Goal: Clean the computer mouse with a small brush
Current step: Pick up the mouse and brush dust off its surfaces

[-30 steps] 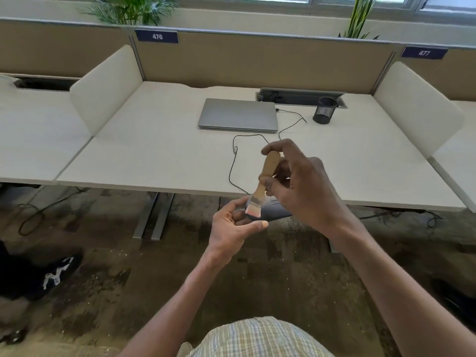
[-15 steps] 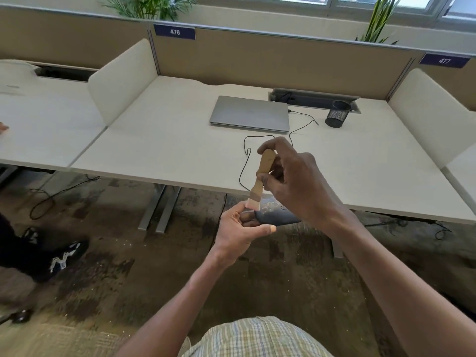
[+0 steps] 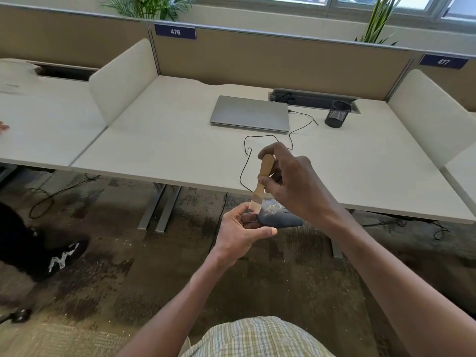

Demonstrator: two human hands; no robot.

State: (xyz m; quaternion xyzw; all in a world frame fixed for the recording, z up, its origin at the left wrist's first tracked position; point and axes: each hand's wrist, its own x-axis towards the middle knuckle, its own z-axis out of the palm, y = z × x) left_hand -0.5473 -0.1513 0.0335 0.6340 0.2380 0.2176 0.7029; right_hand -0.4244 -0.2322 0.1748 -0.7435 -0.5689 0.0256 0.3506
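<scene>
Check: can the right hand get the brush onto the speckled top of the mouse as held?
Probably yes. The right hand grips the small wooden-handled brush, bristles at the near end of the dark grey computer mouse. The left hand holds only that end, leaving the dusty top exposed.

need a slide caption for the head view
Left hand holds the mouse while right hand brushes it with a small brush.

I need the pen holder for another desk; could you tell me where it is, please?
The black mesh pen cup stands at the back right of the white desk, beside the cable tray and right of the closed silver laptop.
</scene>
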